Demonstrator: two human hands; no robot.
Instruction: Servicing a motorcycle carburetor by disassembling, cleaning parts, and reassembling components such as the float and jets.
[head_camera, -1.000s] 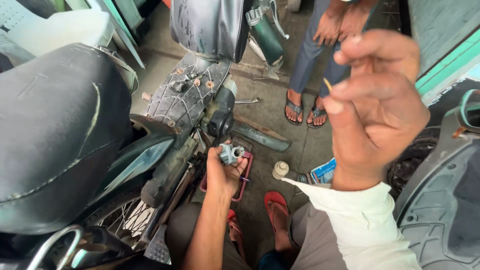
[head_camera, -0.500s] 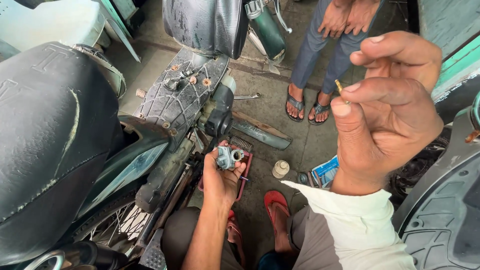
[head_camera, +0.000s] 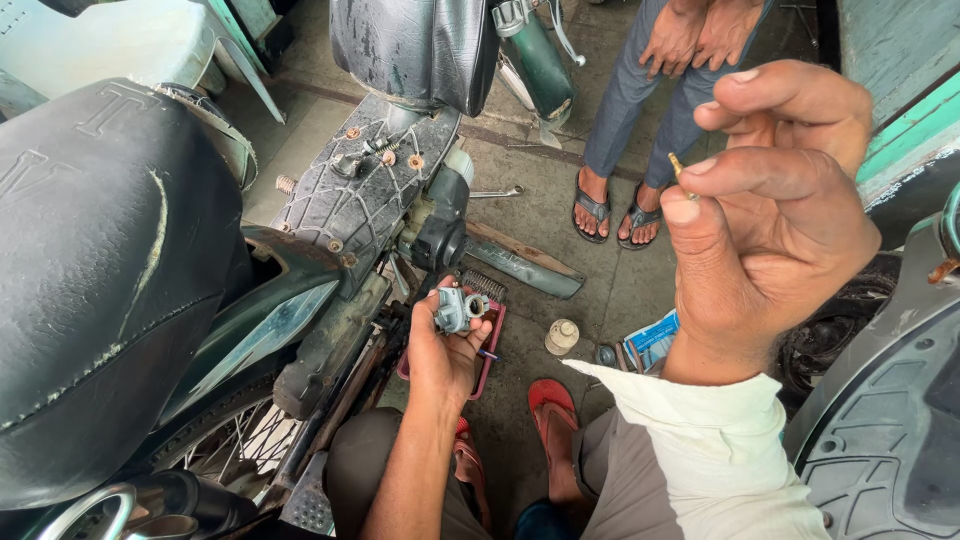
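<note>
Quickly, head view — the only one. Right hand (head_camera: 770, 220) is raised close to the camera, thumb and forefinger pressed together on a tiny brass pin (head_camera: 677, 165), other fingers curled loosely above it. Left hand (head_camera: 445, 350) sits low beside the motorbike (head_camera: 330, 240), fingers wrapped around a small grey metal engine part (head_camera: 455, 308), palm up, held over a red tray (head_camera: 492, 350) on the floor (head_camera: 560, 210).

Handling, as a judgement: the pin looks very light, stiff and thin, easy to drop or bend — best held by its shaft between two fingertips, as now. The metal part looks dense and rigid, probably oily and slippery; its blocky body is the safer place to take hold, not the small spouts sticking out.

Around: black seat (head_camera: 100, 260) at left, worn footboard (head_camera: 360, 190) with loose screws on it, a wrench (head_camera: 497, 192) on the floor, a small white bottle (head_camera: 562, 336) and a blue packet (head_camera: 655, 340) near the red sandal (head_camera: 552, 405). Another person stands at the top, in grey trousers (head_camera: 640, 90) and dark sandals.

Hard to make out: the pin's lower end is hidden behind the thumb, the underside of the metal part is covered by the palm, the tray's contents are mostly blocked, and the other person is cut off above the waist.
</note>
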